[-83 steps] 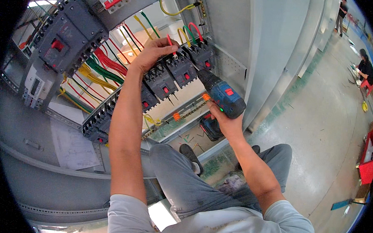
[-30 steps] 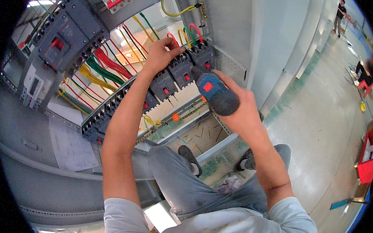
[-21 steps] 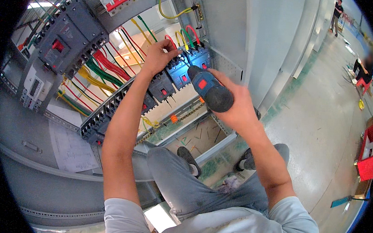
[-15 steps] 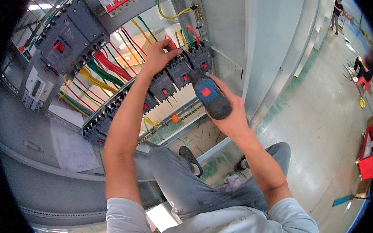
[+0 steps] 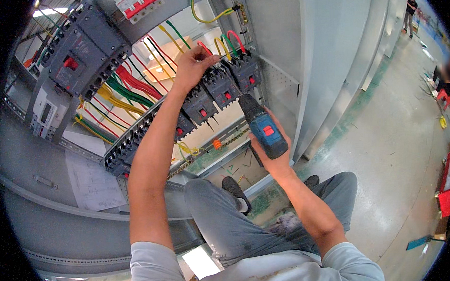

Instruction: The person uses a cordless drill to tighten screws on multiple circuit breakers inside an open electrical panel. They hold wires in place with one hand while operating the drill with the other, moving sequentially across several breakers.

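My right hand [image 5: 279, 161] is wrapped round a blue and black cordless drill driver [image 5: 267, 131] with a red switch on top. Its long thin bit points up and left at the terminals of a dark moulded-case circuit breaker [image 5: 226, 92]. At the top end of that breaker my left hand [image 5: 194, 67] has thumb and forefinger pinched together; what lies between the fingertips is too small to make out. Beside those fingertips, red, yellow and green looped wires [image 5: 223, 44] run into the breakers. More breakers with red toggles, such as one circuit breaker [image 5: 198, 108], line the same slanted row.
A large breaker [image 5: 82, 51] sits at the upper left, above bundled wires [image 5: 128, 92]. Four-sided metal cabinet walls [image 5: 276, 36] surround the work. A paper drawing [image 5: 91, 182] lies at the left. Wire scraps lie on the floor below; two people are far right.
The drill driver has tilted and moved slightly down and right, with its bit now showing. My left hand stays pinched at the breaker's top end. The view has shifted a little.
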Demonstrator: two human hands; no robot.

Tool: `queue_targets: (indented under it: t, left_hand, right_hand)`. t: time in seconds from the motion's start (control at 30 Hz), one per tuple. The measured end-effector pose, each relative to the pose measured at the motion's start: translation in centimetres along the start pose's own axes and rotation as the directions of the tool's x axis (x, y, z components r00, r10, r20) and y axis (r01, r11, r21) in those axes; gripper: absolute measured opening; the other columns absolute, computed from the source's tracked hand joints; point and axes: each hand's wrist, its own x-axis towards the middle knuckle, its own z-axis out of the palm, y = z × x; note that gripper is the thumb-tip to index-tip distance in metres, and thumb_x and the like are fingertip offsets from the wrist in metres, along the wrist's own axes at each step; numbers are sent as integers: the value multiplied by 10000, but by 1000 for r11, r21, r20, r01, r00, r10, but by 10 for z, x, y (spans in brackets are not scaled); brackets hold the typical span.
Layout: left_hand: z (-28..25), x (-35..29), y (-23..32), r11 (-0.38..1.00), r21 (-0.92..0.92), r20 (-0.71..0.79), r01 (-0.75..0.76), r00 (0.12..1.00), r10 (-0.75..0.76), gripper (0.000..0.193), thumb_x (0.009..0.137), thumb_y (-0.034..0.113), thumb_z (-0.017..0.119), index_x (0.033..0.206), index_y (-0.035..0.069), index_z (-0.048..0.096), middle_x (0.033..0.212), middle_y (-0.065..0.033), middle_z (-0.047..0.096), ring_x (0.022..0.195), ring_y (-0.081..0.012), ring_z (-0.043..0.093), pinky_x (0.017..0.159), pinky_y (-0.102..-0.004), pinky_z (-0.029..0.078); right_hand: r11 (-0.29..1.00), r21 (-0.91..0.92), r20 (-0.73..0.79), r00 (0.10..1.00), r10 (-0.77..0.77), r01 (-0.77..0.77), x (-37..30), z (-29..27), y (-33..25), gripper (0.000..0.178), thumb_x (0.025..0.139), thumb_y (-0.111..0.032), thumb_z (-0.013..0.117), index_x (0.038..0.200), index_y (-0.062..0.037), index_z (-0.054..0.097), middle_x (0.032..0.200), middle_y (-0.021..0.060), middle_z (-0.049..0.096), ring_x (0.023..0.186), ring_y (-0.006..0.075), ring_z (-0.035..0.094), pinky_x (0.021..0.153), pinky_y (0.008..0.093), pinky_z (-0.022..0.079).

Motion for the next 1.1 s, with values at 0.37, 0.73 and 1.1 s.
queue_targets:
  t: [0.37, 0.73, 1.1]
  left_hand:
    - [2, 1, 2, 985, 169, 66, -46, 997, 36, 295, 866, 245, 843, 925, -11, 709, 829, -56, 710, 770, -126, 621, 736, -309, 504]
    - [1, -3, 6, 976, 194, 60, -97, 994, 87, 330, 837, 273, 855, 891, -14, 703, 806, -90, 715, 761, -147, 644, 737, -338, 514]
    - [1, -2, 5, 983, 152, 43, -100, 995, 95, 355, 822, 294, 865, 832, -10, 682, 767, -89, 695, 740, -165, 640, 732, -339, 502]
  right_hand:
    - [1000, 13, 18, 1000, 24, -24, 2, -6, -1, 699, 829, -46, 775, 1479, -30, 517, 1164, 159, 730, 1026, 191, 714, 942, 334, 535]
    - [997, -77, 145, 989, 41, -30, 28, -20, -40, 713, 812, -28, 785, 1478, -30, 531, 1176, 151, 728, 1082, 158, 676, 989, 315, 496]
    - [996, -78, 141, 989, 52, -41, 20, -27, -5, 302, 816, -71, 817, 1086, -1, 702, 920, 94, 736, 834, 159, 686, 803, 329, 542]
